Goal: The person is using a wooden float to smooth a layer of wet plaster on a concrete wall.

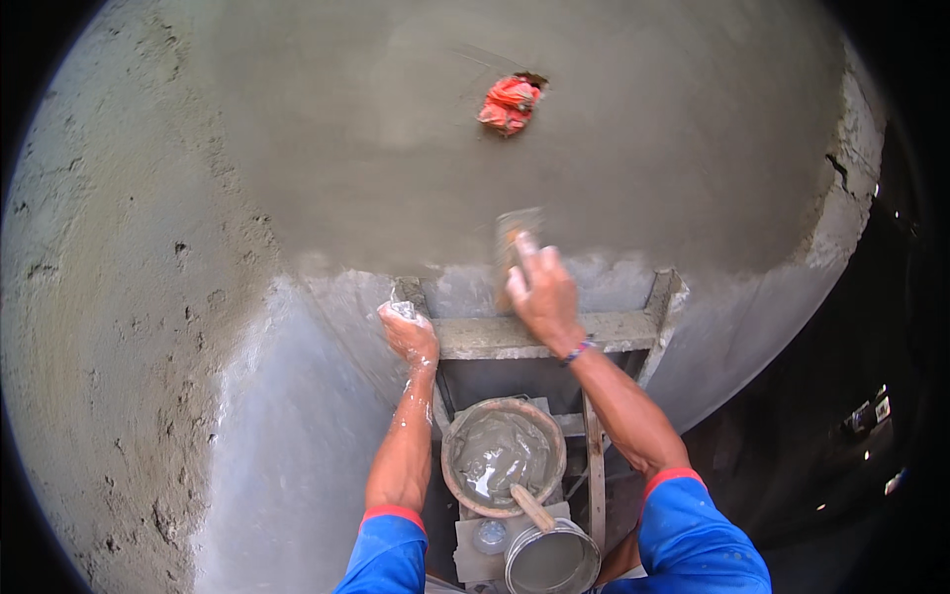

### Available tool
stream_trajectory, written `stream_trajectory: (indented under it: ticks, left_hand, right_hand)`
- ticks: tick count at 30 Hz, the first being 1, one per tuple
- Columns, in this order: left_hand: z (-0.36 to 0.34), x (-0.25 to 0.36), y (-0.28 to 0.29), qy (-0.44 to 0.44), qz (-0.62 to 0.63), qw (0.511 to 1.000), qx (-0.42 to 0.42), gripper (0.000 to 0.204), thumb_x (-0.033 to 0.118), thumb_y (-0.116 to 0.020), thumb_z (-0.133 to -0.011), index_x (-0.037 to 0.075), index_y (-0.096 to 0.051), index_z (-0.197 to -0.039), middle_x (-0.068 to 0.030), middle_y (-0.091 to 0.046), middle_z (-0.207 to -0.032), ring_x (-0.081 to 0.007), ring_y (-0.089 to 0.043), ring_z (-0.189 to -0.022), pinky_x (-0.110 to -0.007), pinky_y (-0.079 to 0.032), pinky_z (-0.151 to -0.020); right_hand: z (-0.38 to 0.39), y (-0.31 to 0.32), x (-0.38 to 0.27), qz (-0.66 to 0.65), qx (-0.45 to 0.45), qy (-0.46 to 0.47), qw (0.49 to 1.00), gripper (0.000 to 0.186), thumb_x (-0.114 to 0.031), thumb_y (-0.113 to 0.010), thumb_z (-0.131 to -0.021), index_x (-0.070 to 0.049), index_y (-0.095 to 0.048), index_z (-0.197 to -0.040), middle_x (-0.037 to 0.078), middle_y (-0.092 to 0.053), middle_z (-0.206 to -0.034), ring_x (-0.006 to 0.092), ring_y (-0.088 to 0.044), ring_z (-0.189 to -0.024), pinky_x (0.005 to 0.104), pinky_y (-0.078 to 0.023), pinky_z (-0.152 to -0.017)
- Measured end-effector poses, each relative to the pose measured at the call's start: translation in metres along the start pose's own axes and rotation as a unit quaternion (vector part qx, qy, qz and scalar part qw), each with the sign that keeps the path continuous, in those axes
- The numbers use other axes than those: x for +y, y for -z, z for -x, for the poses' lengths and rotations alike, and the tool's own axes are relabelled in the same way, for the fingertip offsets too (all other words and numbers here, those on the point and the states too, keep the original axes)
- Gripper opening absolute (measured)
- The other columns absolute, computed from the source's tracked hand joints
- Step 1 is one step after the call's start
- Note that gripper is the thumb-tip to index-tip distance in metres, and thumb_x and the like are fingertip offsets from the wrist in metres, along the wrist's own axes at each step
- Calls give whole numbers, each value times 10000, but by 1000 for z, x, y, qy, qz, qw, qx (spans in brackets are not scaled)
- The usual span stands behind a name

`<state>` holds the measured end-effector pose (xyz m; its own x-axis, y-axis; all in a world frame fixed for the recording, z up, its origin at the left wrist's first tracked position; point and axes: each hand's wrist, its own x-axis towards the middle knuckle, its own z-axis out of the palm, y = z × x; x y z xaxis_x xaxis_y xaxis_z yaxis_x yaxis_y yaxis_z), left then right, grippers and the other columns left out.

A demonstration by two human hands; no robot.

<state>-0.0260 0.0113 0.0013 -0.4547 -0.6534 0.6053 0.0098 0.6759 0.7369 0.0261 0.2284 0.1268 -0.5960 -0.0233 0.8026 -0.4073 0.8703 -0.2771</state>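
My right hand [546, 297] grips a plastering trowel [507, 226], its flat blade against the smooth grey wall [376, 168] and blurred by motion. At the left side of a wooden ladder top [544, 334], my left hand [408, 332] is closed, its fingers smeared with whitish-grey plaster. Whatever it holds, if anything, I cannot make out. Between my forearms stands a round pan [447, 465] of wet grey plaster [503, 450]. A wooden handle [532, 507] leans out over its near rim.
Below the pan are a bucket [592, 569] with greyish liquid and a small clear round object [490, 537] on a board. Crumpled red plastic [510, 104] fills a hole in the wall. Rough render [129, 297] covers the left; a broken, cracked edge [841, 178] borders the dark right side.
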Motion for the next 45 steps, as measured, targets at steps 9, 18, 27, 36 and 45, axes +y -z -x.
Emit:
stream_trajectory:
  ticks: [9, 18, 27, 36, 45]
  left_hand:
    - [5, 15, 4, -49, 48, 998, -14, 490, -21, -686, -741, -9, -463, -1177, -226, -565, -1125, -440, -568, -1048, -508, -449, -899]
    - [3, -1, 3, -63, 51, 997, 7, 490, -23, -688, -735, -11, -458, -1167, -219, -572, -1097, -434, -574, -1039, -504, -461, -891]
    - [6, 10, 7, -29, 93, 995, -22, 487, -20, -674, -751, -10, -472, -1194, -220, -579, -1103, -428, -577, -1059, -490, -458, -909]
    - [0, 7, 15, -48, 84, 995, -17, 454, -10, -683, -752, -7, -478, -1157, -209, -568, -1118, -411, -567, -1070, -484, -467, -916]
    - [2, 8, 19, -62, 75, 995, -13, 472, -17, -682, -753, -12, -474, -1177, -219, -575, -1107, -426, -572, -1060, -492, -463, -913]
  right_hand:
    - [-83, 40, 13, 96, 121, -32, 988, 608, -163, -642, -879, -38, -452, -1443, 200, -542, -975, 364, -616, -833, 470, -526, -725]
    - [-127, 41, -98, 99, 81, 177, 976, 567, -178, -698, -834, -90, -526, -1367, 142, -556, -994, 309, -633, -837, 422, -565, -612]
    - [-91, -17, -58, 224, -10, 174, 959, 633, -128, -621, -838, -11, -450, -1436, 187, -558, -994, 330, -629, -794, 419, -578, -606]
    - [-177, 65, -125, 148, 93, 284, 943, 748, -181, -727, -779, 11, -414, -1431, 183, -607, -1030, 344, -617, -920, 488, -499, -783]
    - [-207, -2, -141, 193, 123, 241, 943, 511, -244, -770, -779, -36, -541, -1186, 154, -546, -1006, 328, -577, -950, 438, -490, -770]
